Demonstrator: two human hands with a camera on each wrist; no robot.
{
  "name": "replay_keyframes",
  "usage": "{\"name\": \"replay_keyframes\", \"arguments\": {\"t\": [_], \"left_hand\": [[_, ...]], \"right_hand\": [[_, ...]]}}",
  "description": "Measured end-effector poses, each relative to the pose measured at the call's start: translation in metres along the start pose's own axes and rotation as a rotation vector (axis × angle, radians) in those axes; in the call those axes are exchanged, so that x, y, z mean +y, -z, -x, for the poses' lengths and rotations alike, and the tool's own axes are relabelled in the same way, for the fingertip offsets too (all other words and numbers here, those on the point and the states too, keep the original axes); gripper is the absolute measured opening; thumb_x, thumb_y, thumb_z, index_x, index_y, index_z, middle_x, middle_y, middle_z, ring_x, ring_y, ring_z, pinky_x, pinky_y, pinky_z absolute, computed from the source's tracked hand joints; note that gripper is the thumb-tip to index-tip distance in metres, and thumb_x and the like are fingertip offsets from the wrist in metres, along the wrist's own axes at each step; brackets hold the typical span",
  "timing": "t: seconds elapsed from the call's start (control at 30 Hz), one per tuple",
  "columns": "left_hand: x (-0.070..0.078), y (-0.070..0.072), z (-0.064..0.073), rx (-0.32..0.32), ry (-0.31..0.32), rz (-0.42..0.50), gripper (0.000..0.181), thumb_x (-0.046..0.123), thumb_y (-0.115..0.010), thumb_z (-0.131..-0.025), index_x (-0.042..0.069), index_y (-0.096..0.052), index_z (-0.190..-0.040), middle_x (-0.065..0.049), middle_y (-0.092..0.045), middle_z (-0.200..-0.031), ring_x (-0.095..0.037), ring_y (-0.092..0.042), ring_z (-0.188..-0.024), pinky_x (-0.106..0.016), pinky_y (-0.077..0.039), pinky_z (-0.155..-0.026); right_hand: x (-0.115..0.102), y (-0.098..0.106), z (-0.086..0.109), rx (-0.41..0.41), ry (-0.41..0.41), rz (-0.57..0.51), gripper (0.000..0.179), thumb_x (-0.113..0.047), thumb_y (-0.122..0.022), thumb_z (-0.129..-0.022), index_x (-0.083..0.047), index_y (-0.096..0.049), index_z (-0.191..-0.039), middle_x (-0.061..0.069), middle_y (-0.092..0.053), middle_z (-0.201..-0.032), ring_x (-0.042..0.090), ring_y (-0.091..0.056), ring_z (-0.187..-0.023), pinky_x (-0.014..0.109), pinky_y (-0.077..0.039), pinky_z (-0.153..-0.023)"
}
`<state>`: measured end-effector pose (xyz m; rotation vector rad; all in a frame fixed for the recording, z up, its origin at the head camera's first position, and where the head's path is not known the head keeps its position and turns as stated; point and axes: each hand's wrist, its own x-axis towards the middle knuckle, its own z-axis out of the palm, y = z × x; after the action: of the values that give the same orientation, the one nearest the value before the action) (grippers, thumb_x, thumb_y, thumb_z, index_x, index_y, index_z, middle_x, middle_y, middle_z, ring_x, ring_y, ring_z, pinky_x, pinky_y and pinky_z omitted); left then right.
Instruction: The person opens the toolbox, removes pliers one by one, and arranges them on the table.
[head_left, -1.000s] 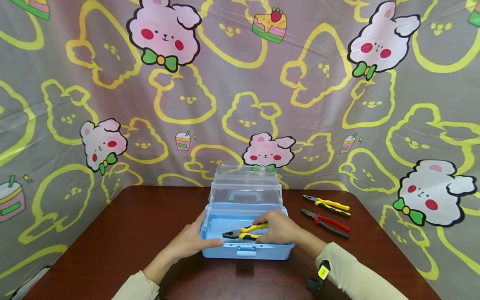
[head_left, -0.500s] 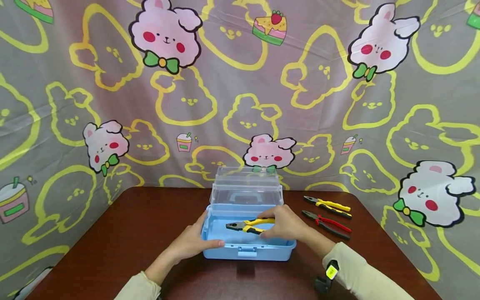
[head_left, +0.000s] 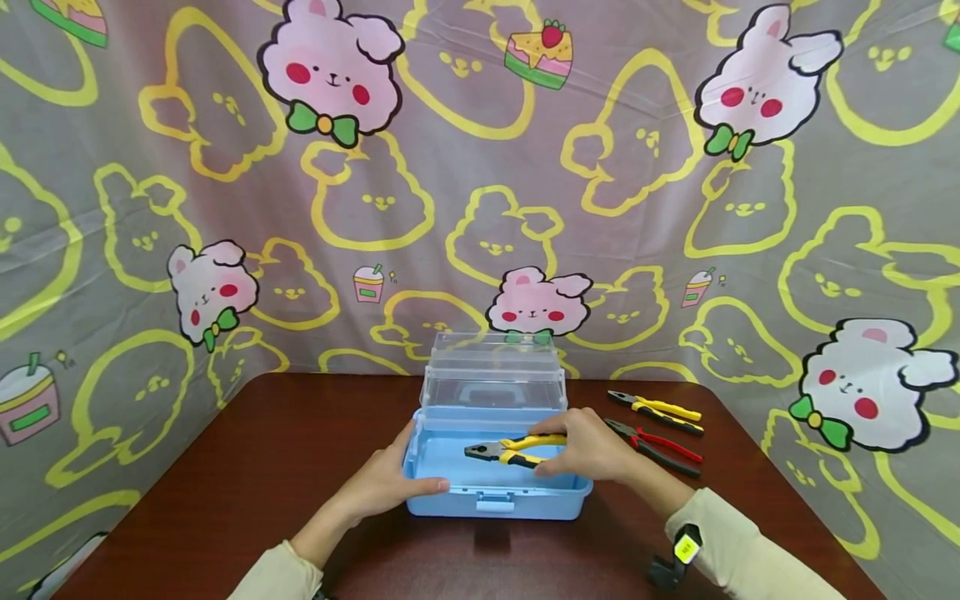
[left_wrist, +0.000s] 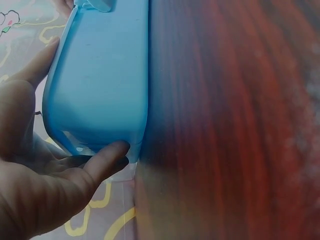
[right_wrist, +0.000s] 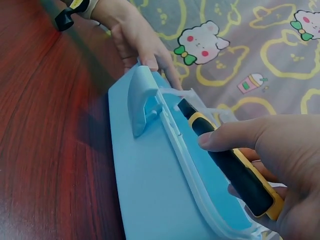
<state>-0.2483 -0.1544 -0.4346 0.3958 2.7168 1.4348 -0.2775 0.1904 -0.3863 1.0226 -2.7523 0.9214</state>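
Observation:
A light blue toolbox (head_left: 536, 507) stands on the table with its transparent lid (head_left: 491, 387) raised at the back. My right hand (head_left: 596, 446) grips a pair of yellow-and-black combination pliers (head_left: 486, 452) by the handles over the box interior, with the grey pliers head pointing left. In the right wrist view, the thumb lies along the black side of the pliers (right_wrist: 240, 182), above the box rim. My left hand (head_left: 378, 479) holds the left end of the toolbox, thumb at the front rim. The left wrist view shows thumb and fingers around the box corner.
On the right of the brown table (head_left: 300, 433) lie another pair of yellow-and-black pliers (head_left: 643, 406) and, nearer, red-and-black pliers (head_left: 647, 437), partly behind the right hand. A latch (head_left: 495, 504) sits on the toolbox front. A patterned curtain (head_left: 450, 208) hangs behind the table.
My right hand has drawn the pliers to the right and slightly upward over the toolbox. The left hand stays in place on the left end.

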Motion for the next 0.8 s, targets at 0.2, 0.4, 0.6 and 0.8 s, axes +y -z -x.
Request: {"name": "replay_keyframes", "arguments": {"t": [0.2, 0.4, 0.6, 0.8], "left_hand": [[0.000, 0.000, 0.000, 0.001, 0.002, 0.000, 0.122, 0.048, -0.089, -0.079, 0.008, -0.013, -0.166, -0.024, -0.041, -0.157, -0.033, -0.051, -0.133, -0.058, -0.043, -0.104], [0.000, 0.000, 0.001, -0.009, -0.007, 0.010, 0.122, 0.047, -0.089, -0.080, 0.007, -0.012, -0.166, -0.024, -0.040, -0.157, -0.035, -0.049, -0.135, -0.059, -0.042, -0.105], [0.002, 0.001, 0.001, -0.002, -0.008, 0.007, 0.121, 0.047, -0.089, -0.080, 0.010, -0.013, -0.167, -0.023, -0.043, -0.156, -0.033, -0.052, -0.132, -0.059, -0.044, -0.103], [0.001, 0.001, 0.002, -0.005, 0.000, 0.002, 0.121, 0.047, -0.088, -0.080, 0.009, -0.013, -0.167, -0.023, -0.042, -0.156, -0.033, -0.051, -0.133, -0.059, -0.043, -0.103]], "right_hand": [[0.004, 0.006, 0.007, 0.007, -0.015, 0.006, 0.049, -0.027, -0.092, -0.078, -0.010, -0.078, -0.121, -0.010, -0.074, -0.109, 0.021, -0.065, -0.090, 0.031, -0.053, -0.073], [0.007, 0.013, 0.014, 0.022, -0.046, 0.026, 0.052, -0.033, -0.093, -0.078, -0.011, -0.078, -0.123, -0.009, -0.073, -0.111, 0.022, -0.065, -0.093, 0.031, -0.052, -0.075], [0.011, 0.020, 0.021, 0.023, -0.051, 0.007, 0.054, -0.034, -0.092, -0.078, -0.010, -0.077, -0.123, -0.007, -0.073, -0.112, 0.026, -0.065, -0.091, 0.031, -0.052, -0.071], [0.017, 0.024, 0.029, 0.032, -0.075, 0.014, 0.053, -0.031, -0.093, -0.077, -0.010, -0.077, -0.123, -0.006, -0.074, -0.113, 0.021, -0.064, -0.092, 0.031, -0.051, -0.073]]}}
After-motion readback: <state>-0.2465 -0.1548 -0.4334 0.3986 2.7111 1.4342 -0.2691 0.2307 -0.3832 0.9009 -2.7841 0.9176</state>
